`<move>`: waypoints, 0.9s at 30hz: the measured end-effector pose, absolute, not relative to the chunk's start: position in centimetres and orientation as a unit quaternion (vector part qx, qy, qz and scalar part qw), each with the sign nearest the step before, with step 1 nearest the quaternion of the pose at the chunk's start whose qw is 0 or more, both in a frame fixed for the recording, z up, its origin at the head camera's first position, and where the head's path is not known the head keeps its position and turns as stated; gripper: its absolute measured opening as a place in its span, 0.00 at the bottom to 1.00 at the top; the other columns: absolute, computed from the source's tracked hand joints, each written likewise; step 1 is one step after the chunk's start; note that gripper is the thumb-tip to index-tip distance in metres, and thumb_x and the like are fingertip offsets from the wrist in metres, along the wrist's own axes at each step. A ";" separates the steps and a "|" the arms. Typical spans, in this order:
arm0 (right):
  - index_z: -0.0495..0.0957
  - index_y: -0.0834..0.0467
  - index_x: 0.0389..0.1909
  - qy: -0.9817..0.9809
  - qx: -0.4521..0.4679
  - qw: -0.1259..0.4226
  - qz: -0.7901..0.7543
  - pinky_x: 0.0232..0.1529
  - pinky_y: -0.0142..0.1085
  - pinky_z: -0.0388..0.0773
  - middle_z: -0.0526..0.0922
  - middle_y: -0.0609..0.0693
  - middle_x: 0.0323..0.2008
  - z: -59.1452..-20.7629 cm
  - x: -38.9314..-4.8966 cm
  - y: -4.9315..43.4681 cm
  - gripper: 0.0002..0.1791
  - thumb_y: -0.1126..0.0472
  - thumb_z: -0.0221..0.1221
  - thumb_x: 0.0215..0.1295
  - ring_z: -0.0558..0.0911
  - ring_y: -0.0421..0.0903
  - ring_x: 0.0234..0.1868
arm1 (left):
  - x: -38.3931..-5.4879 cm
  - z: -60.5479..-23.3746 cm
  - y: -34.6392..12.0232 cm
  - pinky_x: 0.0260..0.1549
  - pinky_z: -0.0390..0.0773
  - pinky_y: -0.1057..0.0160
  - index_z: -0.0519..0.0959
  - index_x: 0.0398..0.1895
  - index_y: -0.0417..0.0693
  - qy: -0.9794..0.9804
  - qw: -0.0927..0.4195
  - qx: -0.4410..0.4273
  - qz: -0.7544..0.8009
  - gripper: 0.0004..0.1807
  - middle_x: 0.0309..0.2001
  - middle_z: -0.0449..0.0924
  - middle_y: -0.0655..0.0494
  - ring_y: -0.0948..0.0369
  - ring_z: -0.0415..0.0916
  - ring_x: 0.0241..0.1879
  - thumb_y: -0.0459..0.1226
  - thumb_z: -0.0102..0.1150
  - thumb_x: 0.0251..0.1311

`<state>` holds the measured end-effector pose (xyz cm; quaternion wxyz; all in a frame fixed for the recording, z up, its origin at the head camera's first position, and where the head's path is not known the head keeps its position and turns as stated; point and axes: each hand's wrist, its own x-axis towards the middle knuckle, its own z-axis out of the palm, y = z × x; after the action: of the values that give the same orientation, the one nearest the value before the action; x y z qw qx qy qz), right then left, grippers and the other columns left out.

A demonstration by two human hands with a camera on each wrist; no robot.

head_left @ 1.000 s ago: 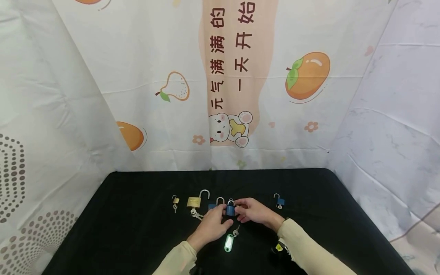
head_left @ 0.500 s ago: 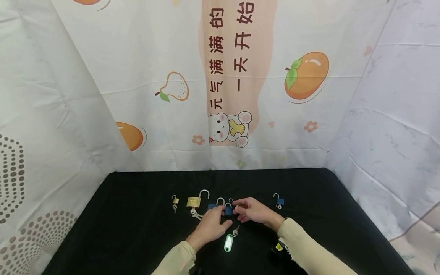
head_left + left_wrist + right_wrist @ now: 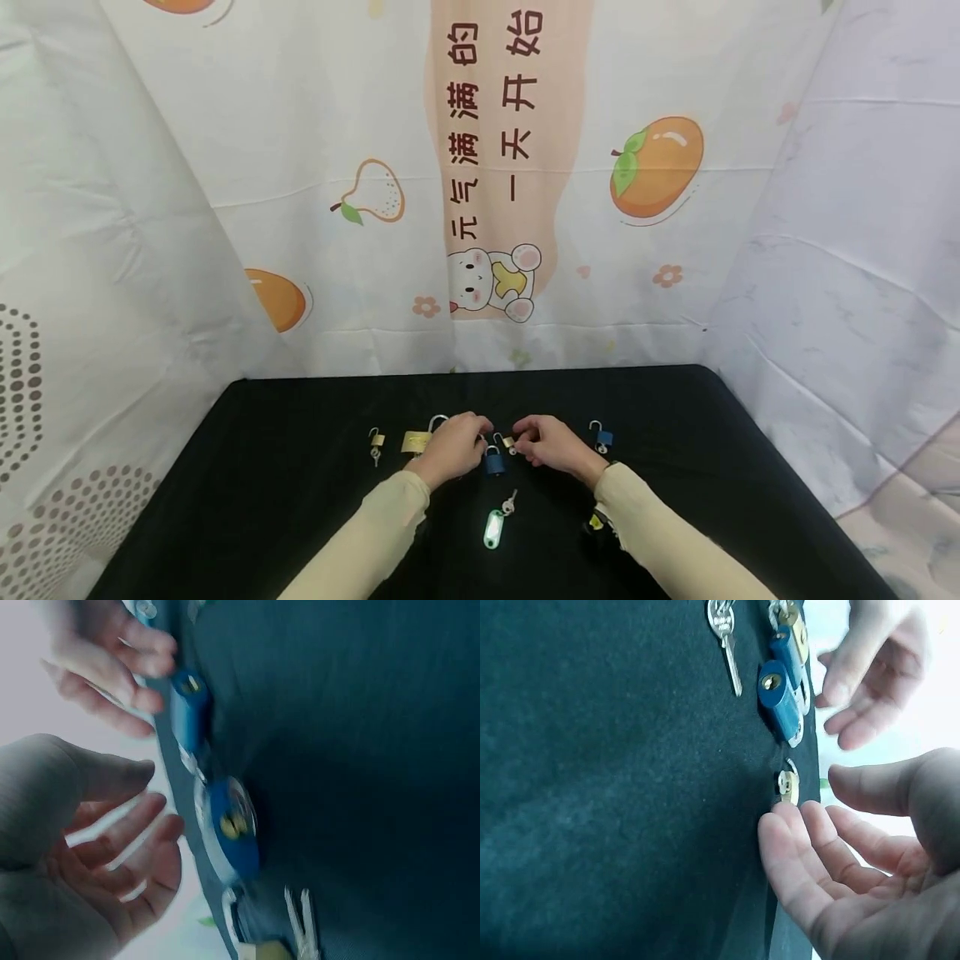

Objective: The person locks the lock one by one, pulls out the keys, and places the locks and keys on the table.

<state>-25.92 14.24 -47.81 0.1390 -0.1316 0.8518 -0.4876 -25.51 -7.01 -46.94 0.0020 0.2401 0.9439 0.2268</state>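
A blue padlock [image 3: 493, 461] stands on the black cloth between the two hands, its shackle pointing away. My left hand [image 3: 453, 446] hovers above and left of it. In the left wrist view its fingers are loosely bent around nothing. Another blue padlock [image 3: 232, 832] is mostly hidden from the head view by that hand. On the right, my right hand [image 3: 551, 446] has its fingertips close beside a small brass padlock [image 3: 506, 443] with a key in it. The right wrist view shows thumb and fingers apart; whether a fingertip touches the small padlock I cannot tell.
In front lies a key [image 3: 509, 503] with a pale green tag [image 3: 492, 529]. A larger brass padlock [image 3: 415, 442] and a small brass one [image 3: 378, 440] lie to the left. A small blue padlock [image 3: 603, 437] lies at the right. White printed curtains [image 3: 360, 283] hang behind.
A second ago the blue padlock was between both hands' fingers; now it stands free. My left hand has moved away from the body over the other padlocks, and my right hand has moved slightly back.
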 end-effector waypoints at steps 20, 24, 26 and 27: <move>0.83 0.58 0.27 0.933 -0.079 0.096 -0.339 0.25 0.34 0.72 0.80 0.46 0.24 -48.2 -27.3 11.5 0.10 0.57 0.72 0.61 0.75 0.42 0.21 | -30.2 -47.9 -6.0 0.42 0.81 0.60 0.89 0.41 0.49 0.942 0.061 0.290 0.160 0.07 0.41 0.87 0.57 0.63 0.81 0.37 0.32 0.68 0.62; 0.81 0.57 0.19 0.940 -0.090 0.082 -0.319 0.24 0.34 0.67 0.76 0.44 0.18 -48.1 -27.3 11.6 0.15 0.57 0.72 0.61 0.71 0.42 0.19 | -30.6 -47.7 -5.6 0.40 0.81 0.61 0.89 0.40 0.50 0.942 0.073 0.292 0.150 0.05 0.39 0.86 0.58 0.65 0.78 0.34 0.33 0.68 0.63; 0.79 0.57 0.16 0.940 -0.091 0.088 -0.317 0.23 0.33 0.65 0.72 0.43 0.15 -48.1 -27.3 11.6 0.17 0.57 0.71 0.61 0.70 0.42 0.18 | -30.6 -47.4 -5.5 0.40 0.80 0.62 0.88 0.40 0.50 0.943 0.082 0.288 0.147 0.05 0.38 0.85 0.59 0.66 0.77 0.33 0.33 0.68 0.63; 0.79 0.57 0.15 0.939 -0.089 0.094 -0.318 0.23 0.33 0.64 0.70 0.42 0.14 -48.1 -27.4 11.6 0.18 0.57 0.71 0.62 0.69 0.41 0.17 | -30.6 -47.3 -5.4 0.40 0.80 0.62 0.88 0.40 0.50 0.943 0.087 0.286 0.146 0.05 0.37 0.84 0.60 0.66 0.77 0.33 0.33 0.68 0.63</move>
<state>-27.36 11.60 -48.05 0.0941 -0.0890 0.9393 -0.3178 -30.61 -5.40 -47.32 0.0870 0.2862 0.9430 0.1460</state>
